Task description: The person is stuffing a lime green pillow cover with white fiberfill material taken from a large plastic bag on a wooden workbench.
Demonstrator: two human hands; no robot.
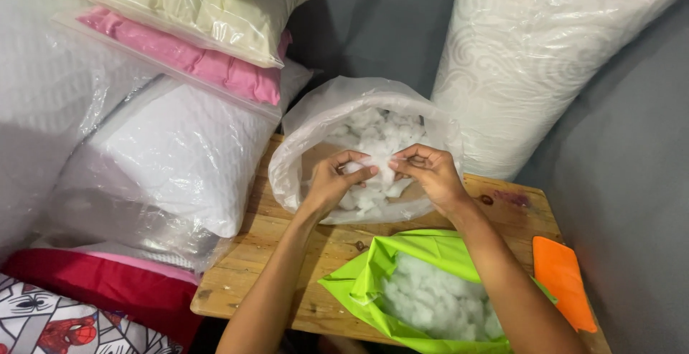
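Over the clear bag (301, 146), left hand (331, 180), right hand (430, 172), both grips clamped on white stuffing tuft (378, 164)

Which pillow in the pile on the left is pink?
The pink pillow, second from the top, in clear plastic. The one above is pale yellow-green; the one below is white.

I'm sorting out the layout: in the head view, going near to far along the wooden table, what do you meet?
Green cover stuffed with white filling, then the hands (left, right) pulling a tuft, then the clear bag of filling, then the grey wall.
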